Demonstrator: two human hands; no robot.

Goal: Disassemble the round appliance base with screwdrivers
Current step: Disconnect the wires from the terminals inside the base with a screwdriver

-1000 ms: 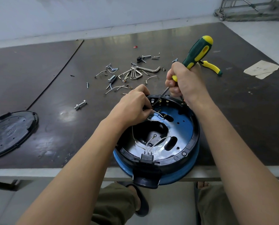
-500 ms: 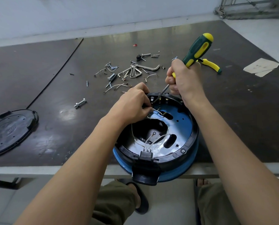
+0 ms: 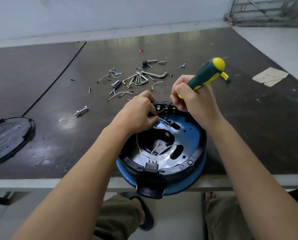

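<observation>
Right grip (image 3: 195,101) is curled tight round the lower handle of the green-and-yellow screwdriver (image 3: 207,71), whose thin shaft slants down and left to the far inner rim of the round appliance base (image 3: 197,153). Left grip (image 3: 137,113) sits just beside it at that same far rim, fingertips pinched on a white wire (image 3: 163,120) close to the screwdriver tip. The base lies open side up at the near edge of the counter (image 3: 248,129), between the two forearms, its blue lower shell and a black tab (image 3: 150,189) hanging past the edge. More white wires (image 3: 156,151) loop across its dark, blue-tinted inside. Beyond the base, loose screws and hex keys (image 3: 141,78) are scattered on the counter, with a bolt (image 3: 81,111) apart to the left. A black round cover (image 3: 7,137) lies at the far left. A yellow-handled tool (image 3: 226,78) shows behind the screwdriver, and a paper scrap (image 3: 269,77) lies to the right.
</observation>
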